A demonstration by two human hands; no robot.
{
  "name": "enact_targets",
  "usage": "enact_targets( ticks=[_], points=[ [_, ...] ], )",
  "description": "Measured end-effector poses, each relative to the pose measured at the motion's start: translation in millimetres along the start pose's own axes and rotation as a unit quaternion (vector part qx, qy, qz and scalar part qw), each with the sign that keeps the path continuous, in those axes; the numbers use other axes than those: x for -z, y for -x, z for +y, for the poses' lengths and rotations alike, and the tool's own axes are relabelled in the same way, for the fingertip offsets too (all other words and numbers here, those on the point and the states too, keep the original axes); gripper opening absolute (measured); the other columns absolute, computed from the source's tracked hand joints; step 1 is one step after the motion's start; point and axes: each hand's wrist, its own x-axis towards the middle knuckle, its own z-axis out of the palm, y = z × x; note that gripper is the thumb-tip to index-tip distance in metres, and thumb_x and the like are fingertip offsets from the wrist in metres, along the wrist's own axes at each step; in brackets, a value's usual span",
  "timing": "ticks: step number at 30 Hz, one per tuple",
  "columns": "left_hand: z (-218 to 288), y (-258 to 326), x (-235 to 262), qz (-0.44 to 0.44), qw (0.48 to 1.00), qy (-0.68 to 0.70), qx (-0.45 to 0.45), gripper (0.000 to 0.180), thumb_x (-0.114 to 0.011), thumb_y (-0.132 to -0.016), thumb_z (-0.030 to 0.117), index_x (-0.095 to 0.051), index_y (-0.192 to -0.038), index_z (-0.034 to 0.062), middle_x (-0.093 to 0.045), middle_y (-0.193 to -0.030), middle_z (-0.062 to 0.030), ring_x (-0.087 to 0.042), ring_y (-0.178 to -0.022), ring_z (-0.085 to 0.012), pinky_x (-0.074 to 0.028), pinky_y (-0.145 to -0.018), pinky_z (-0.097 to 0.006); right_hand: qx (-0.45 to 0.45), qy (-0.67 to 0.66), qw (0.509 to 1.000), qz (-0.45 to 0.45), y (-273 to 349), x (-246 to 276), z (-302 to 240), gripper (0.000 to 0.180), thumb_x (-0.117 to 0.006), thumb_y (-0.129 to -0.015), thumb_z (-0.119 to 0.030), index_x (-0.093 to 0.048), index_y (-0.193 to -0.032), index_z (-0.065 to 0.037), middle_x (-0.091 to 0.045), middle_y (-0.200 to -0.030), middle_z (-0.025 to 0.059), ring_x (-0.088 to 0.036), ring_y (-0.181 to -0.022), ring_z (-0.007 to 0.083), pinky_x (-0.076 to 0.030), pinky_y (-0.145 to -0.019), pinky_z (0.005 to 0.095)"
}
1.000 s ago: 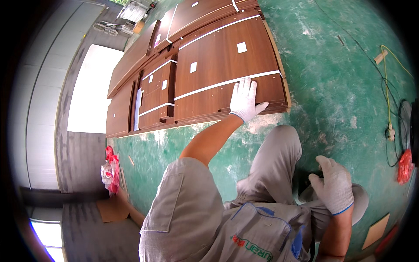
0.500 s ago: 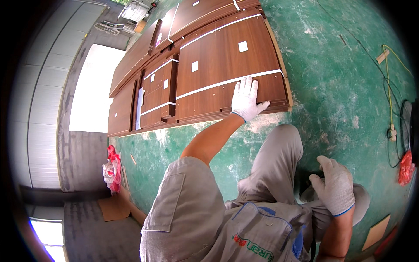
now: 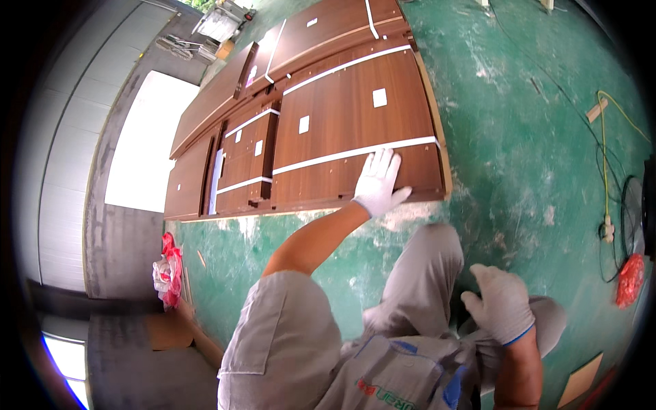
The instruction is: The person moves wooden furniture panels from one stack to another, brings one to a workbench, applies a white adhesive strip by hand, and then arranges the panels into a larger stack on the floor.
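In a white knit glove, my left hand (image 3: 380,183) lies flat, fingers stretched out, on the near edge of a stack of brown wood-grain panels (image 3: 335,113). Its fingertips reach a white strap (image 3: 307,162) that runs across the stack. White labels (image 3: 380,98) are stuck on the top panel. My right hand (image 3: 501,305), gloved too, hovers beside my bent right knee, thumb apart from the curled fingers. Nothing shows in it, though the fingertips are partly turned away.
Smaller strapped panel bundles (image 3: 247,154) lie left of the big stack, with more panels (image 3: 328,27) behind. At right a yellow cable (image 3: 605,171) and a red bag (image 3: 629,280) lie on the green floor (image 3: 519,137). A red-and-white bag (image 3: 169,270) sits at left.
The view has tilted, so the stack and both hands appear lower. My left hand stays on the panel near the strap. My right hand keeps much the same pose.
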Motion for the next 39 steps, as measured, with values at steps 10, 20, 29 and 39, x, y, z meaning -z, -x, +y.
enact_targets(
  ticks=[10, 20, 29, 39],
  points=[
    [-94, 59, 10, -0.18, 0.981, -0.074, 0.0, 0.096, -0.055, -0.093, 0.066, -0.033, -0.16, -0.0007, -0.02, -0.17, -0.026, -0.012, -0.16, -0.0449, -0.006, -0.13, -0.059, -0.09, -0.135, 0.987, 0.007, -18, 34, 3, 0.047, -0.075, -0.085, -0.028, -0.063, -0.122, -0.002, -0.071, -0.096, 0.0188, -0.07, -0.09, 0.0385, -0.054, -0.081, 0.0499],
    [-91, 47, 29, -0.043, 0.993, 0.091, -0.055, 0.083, -0.074, -0.086, 0.046, -0.048, -0.149, -0.0004, -0.039, -0.16, -0.0243, -0.027, -0.155, -0.044, -0.017, -0.129, -0.058, -0.106, -0.139, 0.983, 0.048, -86, -47, -113, 0.049, -0.078, -0.082, -0.021, -0.063, -0.124, 0.0, -0.07, -0.1, 0.0179, -0.07, -0.085, 0.035, -0.056, -0.077, 0.0429],
    [-164, 87, -46, 0.281, 0.83, 0.476, -0.071, 0.038, -0.065, -0.097, 0.019, -0.062, -0.129, -0.0017, -0.061, -0.135, -0.0209, -0.06, -0.124, -0.0357, -0.047, -0.109, -0.044, 0.129, -0.171, 0.937, 0.277, -297, -207, -291, 0.051, -0.082, -0.081, -0.011, -0.064, -0.128, -0.001, -0.069, -0.12, 0.0218, -0.068, -0.108, 0.0421, -0.056, -0.092, 0.0475],
    [-649, 500, 99, 0.24, 0.711, -0.146, 0.644, 0.073, -0.079, -0.085, 0.041, -0.055, -0.143, 0.0042, -0.046, -0.145, -0.0371, -0.048, -0.129, -0.055, -0.043, -0.108, -0.061, 0.111, 0.216, 0.965, -0.096, -420, -327, -385, 0.098, -0.071, -0.082, -0.068, -0.046, -0.157, -0.01, -0.033, -0.165, 0.0197, -0.012, -0.159, 0.0419, -0.001, -0.128, 0.0634]
  ],
)
